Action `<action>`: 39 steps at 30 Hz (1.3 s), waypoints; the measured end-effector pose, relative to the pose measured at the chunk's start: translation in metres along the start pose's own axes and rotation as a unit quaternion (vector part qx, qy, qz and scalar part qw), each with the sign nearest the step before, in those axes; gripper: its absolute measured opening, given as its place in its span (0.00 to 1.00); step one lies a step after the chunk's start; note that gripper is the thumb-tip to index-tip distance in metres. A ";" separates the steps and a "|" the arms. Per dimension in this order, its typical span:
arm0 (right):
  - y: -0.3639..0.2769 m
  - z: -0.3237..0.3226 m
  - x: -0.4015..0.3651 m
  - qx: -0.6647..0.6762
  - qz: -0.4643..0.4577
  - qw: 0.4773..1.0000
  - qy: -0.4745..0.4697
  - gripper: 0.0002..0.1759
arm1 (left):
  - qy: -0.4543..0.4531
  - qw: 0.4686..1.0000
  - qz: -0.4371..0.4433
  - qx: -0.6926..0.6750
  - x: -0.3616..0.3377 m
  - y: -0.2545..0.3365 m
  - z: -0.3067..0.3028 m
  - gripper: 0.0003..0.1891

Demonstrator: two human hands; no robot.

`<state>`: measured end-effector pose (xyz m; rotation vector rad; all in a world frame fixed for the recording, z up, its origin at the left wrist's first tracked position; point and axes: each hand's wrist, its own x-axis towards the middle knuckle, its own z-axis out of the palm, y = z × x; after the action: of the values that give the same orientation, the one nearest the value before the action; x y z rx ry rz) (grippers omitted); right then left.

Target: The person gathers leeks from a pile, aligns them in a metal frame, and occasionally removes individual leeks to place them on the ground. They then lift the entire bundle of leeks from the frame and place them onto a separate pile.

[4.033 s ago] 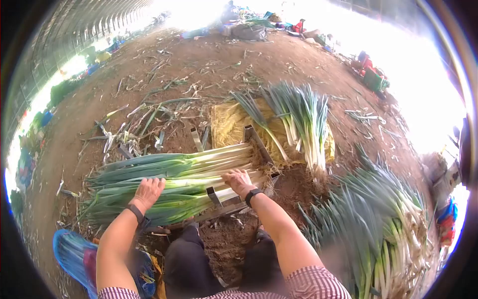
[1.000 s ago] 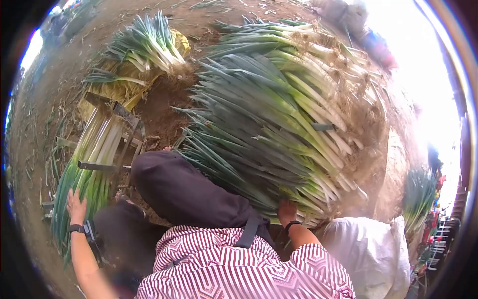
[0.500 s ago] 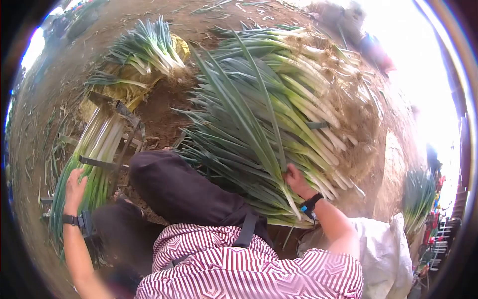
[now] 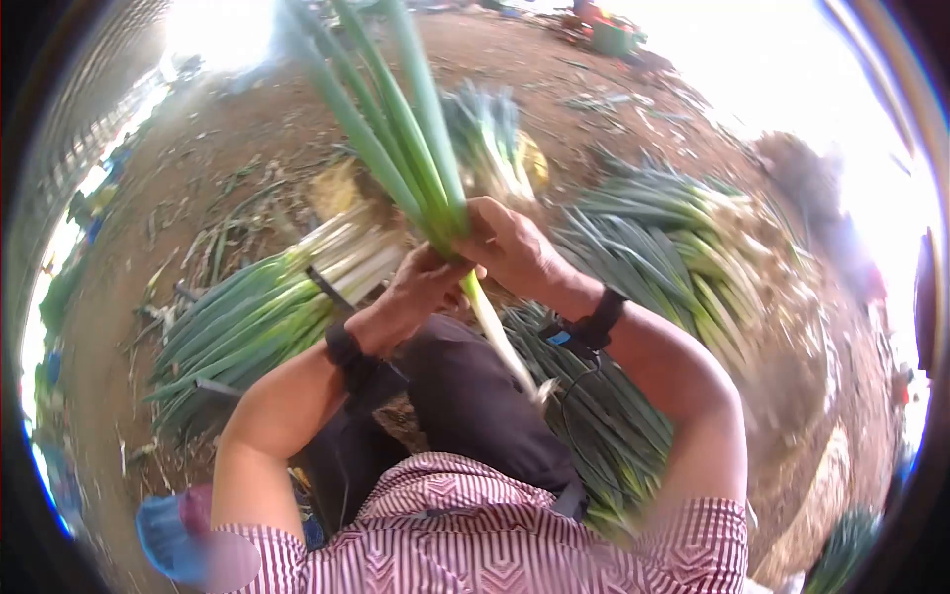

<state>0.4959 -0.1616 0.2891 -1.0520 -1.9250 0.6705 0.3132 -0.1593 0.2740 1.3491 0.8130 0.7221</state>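
A green onion stalk (image 4: 500, 332) with broad green leaves and a white root end is held up in front of my body. My left hand (image 4: 421, 292) and my right hand (image 4: 505, 247) are both closed around it, side by side where the leaves fan out. Its root end points down over my dark trousers. Left of my hands, a bundle of green onions (image 4: 267, 307) lies in a metal frame (image 4: 329, 287). To the right spreads a large pile of green onions (image 4: 643, 238).
A smaller bunch of green onions (image 4: 490, 139) lies on yellow material (image 4: 534, 161) beyond my hands. Scraps litter the brown soil. A green container (image 4: 612, 40) stands far off, and a blue object (image 4: 170, 535) is at the lower left.
My right hand has lifted the stalk from the pile to the middle. My left hand has moved from the framed bundle onto the stalk. The view has shifted.
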 end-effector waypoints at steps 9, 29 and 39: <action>0.079 0.094 0.083 -0.157 -0.148 0.976 -0.039 0.21 | 0.249 0.935 0.201 -0.154 -0.048 0.054 -0.186 0.17; 0.240 0.304 0.202 -0.235 -0.067 0.966 -0.082 0.14 | 0.476 0.781 -0.103 -0.391 -0.052 -0.178 -0.339 0.18; 0.280 0.297 0.207 -0.117 0.092 0.971 -0.185 0.13 | 0.393 0.817 -0.201 0.370 -0.047 -0.142 -0.339 0.20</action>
<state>0.2958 0.1394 0.0080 -1.3393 -2.2901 0.8011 0.0016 -0.0284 0.1234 1.4504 2.1518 0.6310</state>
